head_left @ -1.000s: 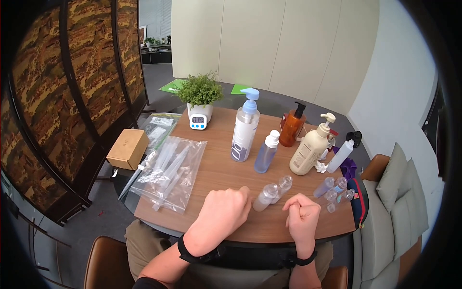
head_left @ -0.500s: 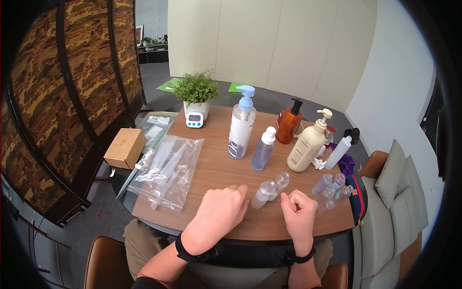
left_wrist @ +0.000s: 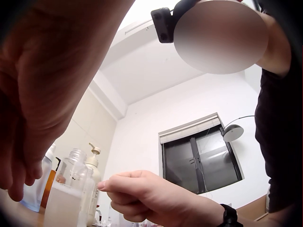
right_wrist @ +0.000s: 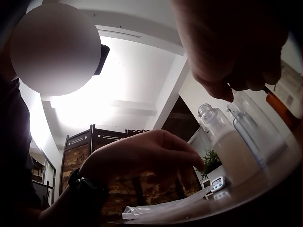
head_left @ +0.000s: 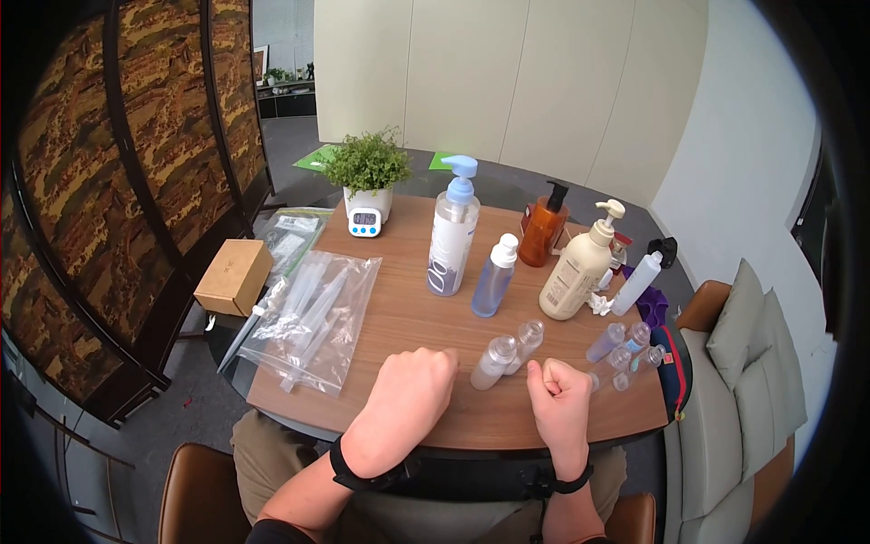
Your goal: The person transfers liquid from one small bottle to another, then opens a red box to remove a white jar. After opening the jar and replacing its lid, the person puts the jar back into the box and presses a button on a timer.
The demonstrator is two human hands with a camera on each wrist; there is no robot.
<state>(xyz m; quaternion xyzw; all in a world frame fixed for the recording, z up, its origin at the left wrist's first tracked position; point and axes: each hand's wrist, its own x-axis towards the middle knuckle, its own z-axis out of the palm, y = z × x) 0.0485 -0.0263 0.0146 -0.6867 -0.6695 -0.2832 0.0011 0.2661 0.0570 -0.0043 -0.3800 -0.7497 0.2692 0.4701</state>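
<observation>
My left hand (head_left: 408, 390) is at the table's front, its fingers drooping loosely downward with nothing between them. Just right of it stand two small clear bottles without caps. The nearer bottle (head_left: 493, 364) holds cloudy whitish liquid, which shows well in the left wrist view as a filled bottle (left_wrist: 64, 205). Right behind it is the second bottle (head_left: 526, 344). My right hand (head_left: 560, 403) is on the other side of them, apart from the bottles, fingers curled into a loose fist with the thumb against the index finger. Nothing shows in that fist.
Behind the bottles stand a large blue-pump bottle (head_left: 451, 245), a bluish bottle (head_left: 493, 281), an amber pump bottle (head_left: 542, 234) and a cream pump bottle (head_left: 577, 272). Several small bottles (head_left: 605, 343) cluster at right. A clear plastic bag (head_left: 349, 322), cardboard box (head_left: 233, 276) and timer (head_left: 364, 223) are left.
My left hand has drawn slightly left, away from the bottles. My right hand has turned a little, its thumb now more upright. The bottles stay in place; the head view has shifted slightly.
</observation>
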